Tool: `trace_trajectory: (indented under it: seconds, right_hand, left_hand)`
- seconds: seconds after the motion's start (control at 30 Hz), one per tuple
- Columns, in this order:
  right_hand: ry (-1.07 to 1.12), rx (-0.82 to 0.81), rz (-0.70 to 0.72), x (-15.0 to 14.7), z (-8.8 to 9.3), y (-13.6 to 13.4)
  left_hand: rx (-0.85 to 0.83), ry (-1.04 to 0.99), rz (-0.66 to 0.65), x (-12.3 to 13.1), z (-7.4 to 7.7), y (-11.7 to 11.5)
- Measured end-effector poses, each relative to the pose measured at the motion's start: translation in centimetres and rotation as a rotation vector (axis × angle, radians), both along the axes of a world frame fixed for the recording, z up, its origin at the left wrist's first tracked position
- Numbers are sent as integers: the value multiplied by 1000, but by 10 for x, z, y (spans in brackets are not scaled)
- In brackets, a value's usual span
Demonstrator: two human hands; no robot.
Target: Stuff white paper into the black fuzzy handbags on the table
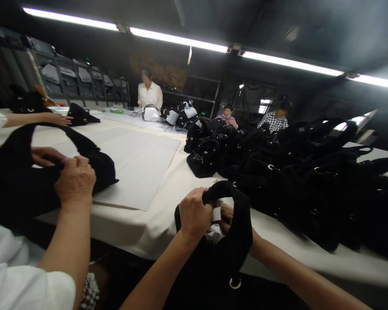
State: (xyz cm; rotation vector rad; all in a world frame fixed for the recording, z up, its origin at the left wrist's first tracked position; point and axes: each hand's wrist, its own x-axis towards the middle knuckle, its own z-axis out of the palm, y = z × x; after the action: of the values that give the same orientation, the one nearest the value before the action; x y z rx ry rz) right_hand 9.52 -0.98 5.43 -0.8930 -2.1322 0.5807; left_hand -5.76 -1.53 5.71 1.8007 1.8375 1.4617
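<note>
Just in front of me is a black handbag (203,271) with an arched handle and a gold-coloured ring near its base. My left hand (194,214) is closed around the bag's upper edge, beside the left end of the handle. Seen through the handle loop, my right hand (226,216) is at the bag's mouth with its fingers curled; the handle hides part of it, and what it grips is unclear. A white tag or slip (216,213) shows between my hands. Crumpled whitish material (214,234) lies inside the opening.
At left, a co-worker's hands work on another black bag (103,170); another person's hand (56,119) reaches in behind. A big pile of black bags (278,172) covers the table's right side. A pale sheet (142,159) lies mid-table. Several people and shelves (74,82) stand beyond.
</note>
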Motion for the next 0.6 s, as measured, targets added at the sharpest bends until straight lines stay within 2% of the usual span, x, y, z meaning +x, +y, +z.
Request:
trace_trajectory:
  seconds: [0.07, 0.13, 0.23, 0.4, 0.47, 0.6]
  right_hand:
    - [-31, 94, 37, -2, 3, -9]
    - [-75, 148, 138, -6, 6, -15]
    - [-188, 181, 224, -11, 10, -15]
    - [-308, 183, 325, -15, 21, -7]
    - [-355, 185, 344, -14, 24, -6]
    - [-495, 268, 353, -14, 19, 5]
  left_hand:
    - [-50, -54, 30, -10, -3, 4]
    - [-85, -98, 56, -18, -5, 6]
    - [-105, -162, 70, -26, -7, 9]
    - [-220, -335, -42, -38, 1, 20]
    - [-242, -321, -41, -40, 4, 23]
    - [-147, -202, 84, -30, 3, 20]
